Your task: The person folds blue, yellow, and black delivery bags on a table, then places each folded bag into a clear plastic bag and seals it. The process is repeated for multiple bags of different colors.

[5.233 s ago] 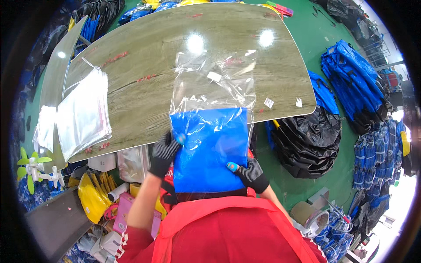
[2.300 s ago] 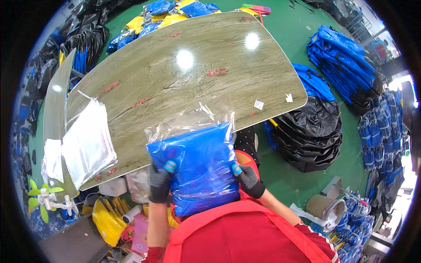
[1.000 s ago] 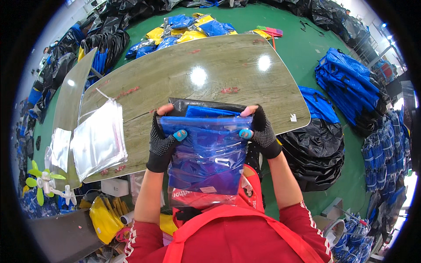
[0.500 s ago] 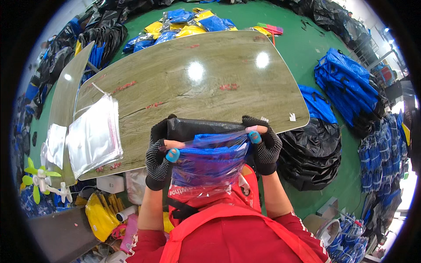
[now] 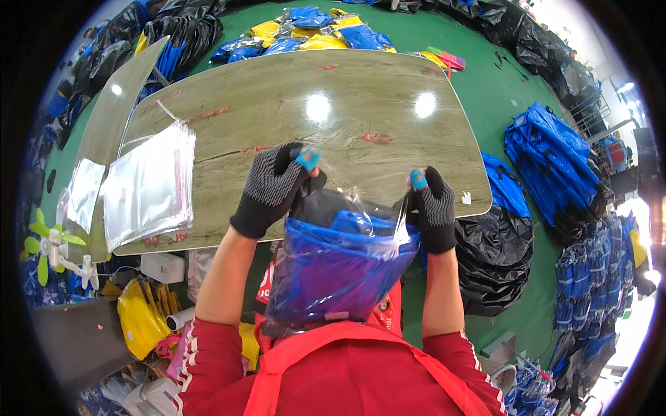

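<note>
A clear plastic bag (image 5: 399,234) hangs between my hands over the table's near edge, in front of my red apron. Inside lies a folded blue and black item (image 5: 340,267), its black part uppermost; its exact kind is hidden by the folds. My left hand (image 5: 274,187), in a black dotted glove with a blue wrap on the thumb, is closed on the bag's upper left edge. On the other side my right hand (image 5: 433,208), gloved the same way, pinches the upper right corner. The film is stretched and shiny between them.
A stack of clear plastic bags (image 5: 149,187) lies on the left of the wood-patterned table (image 5: 291,97). Blue and yellow packed items (image 5: 305,31) lie on the floor beyond. Blue and black bundles (image 5: 492,263) stand at right, and a small green-bladed fan (image 5: 52,243) at left.
Both hands have risen away from my body and pulled up the plastic film. The blue item now sits deeper inside the bag, and the bag's lower part hangs further down.
</note>
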Demonstrator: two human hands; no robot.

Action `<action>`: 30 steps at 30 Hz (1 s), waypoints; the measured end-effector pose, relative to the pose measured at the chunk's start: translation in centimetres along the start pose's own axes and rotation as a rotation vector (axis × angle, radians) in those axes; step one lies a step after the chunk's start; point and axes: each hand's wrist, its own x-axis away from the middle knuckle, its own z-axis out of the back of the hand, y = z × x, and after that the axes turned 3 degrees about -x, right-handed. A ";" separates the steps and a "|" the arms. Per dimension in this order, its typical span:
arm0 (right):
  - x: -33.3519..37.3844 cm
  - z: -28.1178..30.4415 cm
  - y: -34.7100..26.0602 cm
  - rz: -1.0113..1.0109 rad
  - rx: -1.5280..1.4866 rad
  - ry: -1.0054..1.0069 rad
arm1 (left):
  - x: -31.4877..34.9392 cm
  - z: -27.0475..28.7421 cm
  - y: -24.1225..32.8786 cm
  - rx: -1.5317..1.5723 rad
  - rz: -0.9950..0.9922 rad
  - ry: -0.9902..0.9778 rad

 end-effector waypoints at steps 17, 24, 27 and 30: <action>0.1 -0.1 -0.9 -0.046 -0.212 -0.360 | 1.8 0.6 -3.8 0.344 -0.005 -0.570; -0.8 -2.4 0.5 0.080 -0.145 -0.481 | 0.4 -2.3 -3.7 0.447 -0.181 -0.231; -3.8 -4.3 0.3 0.148 -0.448 -0.464 | -2.5 -3.7 0.1 0.420 -0.333 -0.102; -8.1 -6.2 -0.9 0.130 -0.482 -0.290 | -5.2 -4.5 4.3 0.248 -0.372 0.151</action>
